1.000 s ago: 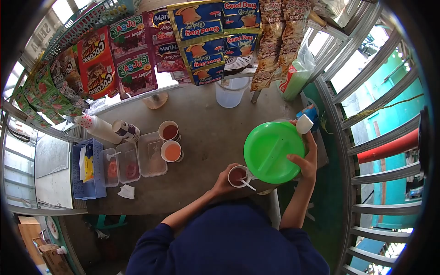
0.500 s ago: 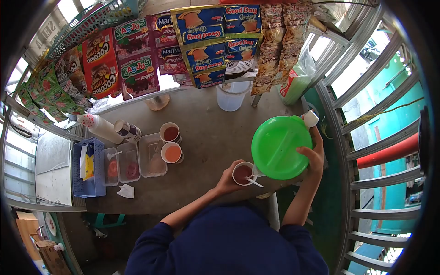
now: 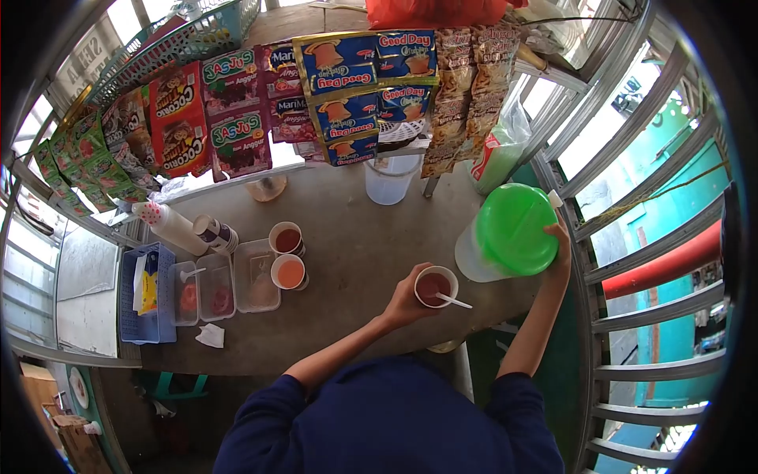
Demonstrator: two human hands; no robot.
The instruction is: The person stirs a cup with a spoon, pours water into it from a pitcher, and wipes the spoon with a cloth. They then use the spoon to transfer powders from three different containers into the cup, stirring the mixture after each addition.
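My left hand [image 3: 403, 303] is wrapped around a paper cup [image 3: 435, 286] of reddish-brown drink. A white plastic spoon [image 3: 455, 301] leans in the cup, its handle sticking out over the rim. At the right, my right hand [image 3: 560, 246] grips the handle side of a pitcher [image 3: 478, 254] with a translucent body and a green lid [image 3: 517, 229]. The pitcher looks upright, and its handle is mostly hidden by my fingers. Further left on the counter stand a cup of dark red drink [image 3: 286, 239] and a cup of orange drink [image 3: 290, 273].
Plastic tubs [image 3: 258, 296] with powder, stacked cups [image 3: 175, 227] and a blue basket [image 3: 150, 325] stand at the left. Drink sachets [image 3: 341, 95] hang across the back above a clear bucket [image 3: 387, 186]. Metal bars [image 3: 655, 322] line the right side.
The pitcher has moved from beside the cup's rim back and to the right, coming from tilted to about upright. The cup in my left hand has shifted slightly right.
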